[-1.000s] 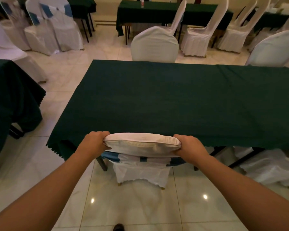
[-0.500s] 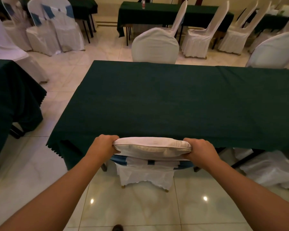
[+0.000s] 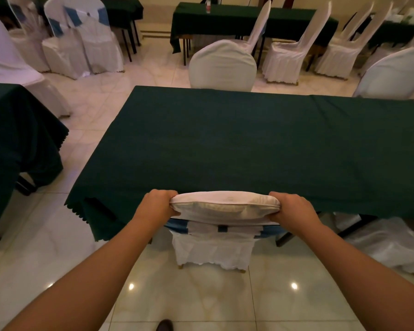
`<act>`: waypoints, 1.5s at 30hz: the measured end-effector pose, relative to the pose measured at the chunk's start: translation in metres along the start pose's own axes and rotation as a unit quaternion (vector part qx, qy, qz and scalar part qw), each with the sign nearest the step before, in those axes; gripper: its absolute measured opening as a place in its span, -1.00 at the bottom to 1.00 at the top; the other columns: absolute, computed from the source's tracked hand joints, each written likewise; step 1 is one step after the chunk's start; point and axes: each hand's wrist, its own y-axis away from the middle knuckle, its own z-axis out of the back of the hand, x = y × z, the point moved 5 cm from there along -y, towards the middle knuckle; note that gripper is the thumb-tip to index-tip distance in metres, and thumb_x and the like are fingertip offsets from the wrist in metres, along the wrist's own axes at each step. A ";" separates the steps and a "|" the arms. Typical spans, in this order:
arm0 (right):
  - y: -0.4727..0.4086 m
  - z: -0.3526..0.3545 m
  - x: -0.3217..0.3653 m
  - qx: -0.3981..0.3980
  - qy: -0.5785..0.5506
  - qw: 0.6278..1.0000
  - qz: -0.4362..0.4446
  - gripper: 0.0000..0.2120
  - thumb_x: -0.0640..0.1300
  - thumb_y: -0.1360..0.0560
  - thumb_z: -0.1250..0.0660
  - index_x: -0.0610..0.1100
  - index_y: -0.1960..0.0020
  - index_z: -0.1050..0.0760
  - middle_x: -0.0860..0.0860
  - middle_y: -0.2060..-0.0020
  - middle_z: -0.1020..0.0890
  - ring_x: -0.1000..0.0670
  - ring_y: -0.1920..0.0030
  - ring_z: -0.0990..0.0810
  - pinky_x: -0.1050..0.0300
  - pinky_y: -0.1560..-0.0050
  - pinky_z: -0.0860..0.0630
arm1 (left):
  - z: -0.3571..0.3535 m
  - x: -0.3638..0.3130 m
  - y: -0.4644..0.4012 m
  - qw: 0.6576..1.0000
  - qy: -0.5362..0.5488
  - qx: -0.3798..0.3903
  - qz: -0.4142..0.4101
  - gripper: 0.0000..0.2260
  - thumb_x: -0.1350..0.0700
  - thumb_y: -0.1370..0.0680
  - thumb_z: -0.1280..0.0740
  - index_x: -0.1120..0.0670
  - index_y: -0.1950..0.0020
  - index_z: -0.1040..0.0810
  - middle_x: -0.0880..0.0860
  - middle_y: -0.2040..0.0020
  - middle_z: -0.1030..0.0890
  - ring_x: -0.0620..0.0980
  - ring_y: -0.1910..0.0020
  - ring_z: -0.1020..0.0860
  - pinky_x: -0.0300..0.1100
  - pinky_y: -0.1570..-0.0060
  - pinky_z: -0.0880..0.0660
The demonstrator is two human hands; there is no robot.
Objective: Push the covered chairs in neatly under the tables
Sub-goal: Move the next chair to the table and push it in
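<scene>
My left hand point(image 3: 157, 205) and right hand point(image 3: 290, 207) each clamped an end of the chair point(image 3: 225, 206) top, its long axis running nine to three. The table point(image 3: 249, 144) lay at twelve, its edge just beyond the backrest.

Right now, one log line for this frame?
phase: pushing chair in | left hand: gripping backrest | right hand: gripping backrest | table: backrest at edge
</scene>
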 end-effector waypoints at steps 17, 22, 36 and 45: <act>0.021 -0.003 -0.034 -0.010 -0.076 0.996 -0.041 -0.74 -0.14 -0.46 -0.50 0.05 -0.07 -0.50 0.02 0.10 -0.59 -0.04 0.14 -0.52 0.10 0.17 -0.39 | -0.010 0.018 0.007 0.997 0.054 -0.001 0.054 -0.73 -0.01 -0.42 -0.54 -0.25 0.14 -0.45 -0.18 0.21 -0.52 -0.12 0.23 -0.53 -0.15 0.21 -0.52; 0.012 -0.001 -0.026 -0.012 -0.066 0.997 -0.038 -0.76 -0.15 -0.44 -0.48 0.06 -0.05 -0.54 0.01 0.13 -0.63 -0.07 0.13 -0.56 0.05 0.14 -0.49 | -0.003 0.023 0.004 0.997 0.059 0.000 0.057 -0.78 -0.01 -0.43 -0.54 -0.20 0.04 -0.56 -0.13 0.18 -0.56 -0.07 0.19 -0.56 -0.12 0.15 -0.56; 0.007 0.002 -0.030 -0.010 -0.075 0.996 -0.056 -0.80 -0.16 -0.44 -0.50 0.05 0.00 -0.56 0.01 0.21 -0.61 -0.07 0.16 -0.56 0.11 0.19 -0.40 | 0.000 0.011 0.005 0.996 0.072 0.008 0.060 -0.80 0.03 -0.47 -0.51 -0.15 -0.01 -0.54 -0.06 0.11 -0.58 -0.03 0.11 -0.57 -0.07 0.05 -0.56; 0.007 -0.001 -0.025 -0.011 -0.054 0.997 -0.046 -0.81 -0.14 -0.45 -0.47 0.05 0.00 -0.53 0.02 0.19 -0.62 -0.05 0.17 -0.55 0.04 0.17 -0.50 | -0.002 0.017 0.003 0.995 0.069 0.004 0.078 -0.79 0.02 -0.45 -0.53 -0.14 0.00 -0.56 -0.10 0.18 -0.56 -0.09 0.20 -0.54 -0.16 0.19 -0.48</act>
